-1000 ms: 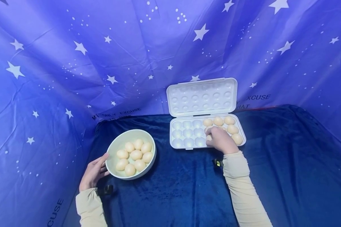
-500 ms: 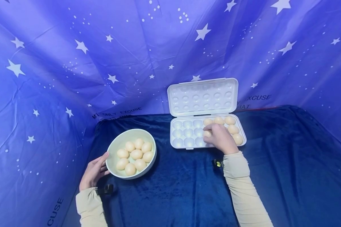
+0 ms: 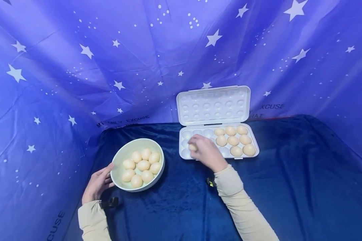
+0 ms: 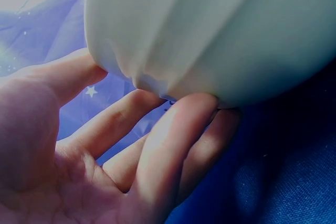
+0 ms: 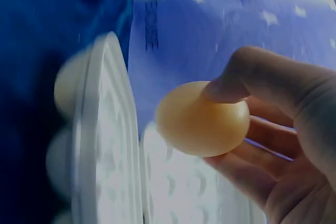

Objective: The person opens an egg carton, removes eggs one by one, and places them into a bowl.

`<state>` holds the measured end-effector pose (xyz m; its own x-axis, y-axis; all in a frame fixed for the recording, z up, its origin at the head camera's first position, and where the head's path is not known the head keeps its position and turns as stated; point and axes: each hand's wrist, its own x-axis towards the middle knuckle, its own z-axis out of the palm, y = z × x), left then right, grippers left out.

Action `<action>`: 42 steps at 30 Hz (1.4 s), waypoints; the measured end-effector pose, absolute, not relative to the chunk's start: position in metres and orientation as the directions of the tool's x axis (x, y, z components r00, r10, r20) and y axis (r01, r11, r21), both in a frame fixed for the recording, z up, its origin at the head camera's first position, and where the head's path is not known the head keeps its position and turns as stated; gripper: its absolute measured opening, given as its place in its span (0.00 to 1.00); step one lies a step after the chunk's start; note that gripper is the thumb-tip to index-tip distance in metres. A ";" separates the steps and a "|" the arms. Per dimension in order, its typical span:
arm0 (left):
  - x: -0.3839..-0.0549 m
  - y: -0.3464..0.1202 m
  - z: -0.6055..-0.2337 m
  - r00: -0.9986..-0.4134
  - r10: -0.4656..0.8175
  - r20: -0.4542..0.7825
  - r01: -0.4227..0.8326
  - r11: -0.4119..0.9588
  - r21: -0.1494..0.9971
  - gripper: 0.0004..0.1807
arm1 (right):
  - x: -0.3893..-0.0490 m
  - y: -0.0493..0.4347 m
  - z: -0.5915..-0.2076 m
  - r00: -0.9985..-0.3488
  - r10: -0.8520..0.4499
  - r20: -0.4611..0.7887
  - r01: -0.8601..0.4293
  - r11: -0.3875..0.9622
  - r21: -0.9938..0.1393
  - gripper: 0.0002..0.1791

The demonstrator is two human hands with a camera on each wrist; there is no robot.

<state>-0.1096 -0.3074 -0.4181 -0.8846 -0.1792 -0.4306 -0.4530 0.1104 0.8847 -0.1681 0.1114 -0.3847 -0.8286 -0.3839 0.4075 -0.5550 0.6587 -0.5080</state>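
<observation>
My left hand (image 3: pixel 96 184) holds a pale green bowl (image 3: pixel 120 159) at its left side, thumb near the rim. Curled fingers support the ribbed outer wall (image 4: pixel 173 30) in the left wrist view. Several light brown eggs (image 3: pixel 143 165) lie inside. Between thumb and fingers, my right hand (image 3: pixel 208 152) pinches one egg (image 5: pixel 202 119), held above the left part of an open white egg carton (image 3: pixel 207 133). Eggs (image 3: pixel 233 140) fill most cups of its right half. Some left and front cups are hidden behind the hand and forearm.
The carton's dimpled lid (image 3: pixel 213 106) stands raised at the back. Dark blue velvety cloth (image 3: pixel 175 201) covers the table. A purple star-printed curtain (image 3: pixel 157 67) hangs behind and along the sides.
My right hand has moved left across the carton with the egg, uncovering eggs in the right half and a bare front cup. My left hand and the bowl stay in place.
</observation>
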 end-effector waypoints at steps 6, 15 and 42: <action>-0.107 -0.310 -0.418 -0.882 -0.185 -0.433 -0.456 0.114 0.882 0.41 | -0.161 0.072 -0.378 -0.741 -0.465 0.485 -0.668 0.586 -0.459 0.15; -0.108 -0.308 -0.420 -0.884 -0.181 -0.431 -0.453 0.104 0.886 0.41 | -0.154 0.045 -0.369 -0.718 -0.527 0.454 -0.696 0.532 -0.483 0.13; -0.110 -0.308 -0.419 -0.882 -0.208 -0.423 -0.449 0.094 0.889 0.40 | -0.153 -0.004 -0.398 -0.667 -0.686 0.291 -0.735 0.544 -0.405 0.17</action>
